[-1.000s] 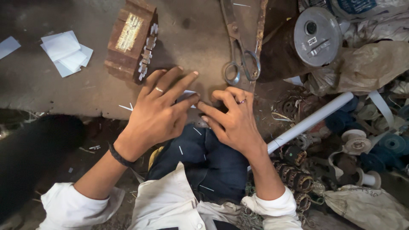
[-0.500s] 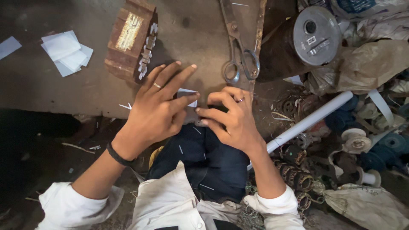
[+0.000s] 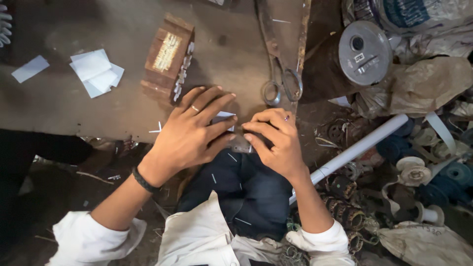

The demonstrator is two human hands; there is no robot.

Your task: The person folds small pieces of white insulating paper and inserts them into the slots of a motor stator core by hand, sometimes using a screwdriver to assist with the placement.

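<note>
My left hand [image 3: 189,133] lies fingers spread at the near edge of a dark worktop [image 3: 64,103], pressing on a small white paper piece [image 3: 224,117]. My right hand [image 3: 273,140] curls beside it, fingertips meeting the left hand's over a small grey metal part [image 3: 241,145] that is mostly hidden under the fingers. Both hands work above my lap in dark trousers [image 3: 246,187]. A ring sits on each hand and a black band on the left wrist.
A brown wooden block with a row of white pieces [image 3: 170,56] stands just beyond my left hand. Large scissors [image 3: 278,74] lie beyond my right hand. White paper slips [image 3: 96,71] lie far left. A metal spool [image 3: 364,51], a white tube [image 3: 357,148], sacks and coils clutter the right.
Both hands have stayed at the worktop edge with only small finger shifts. A dark shape at the lower left a second ago has moved out of that spot.
</note>
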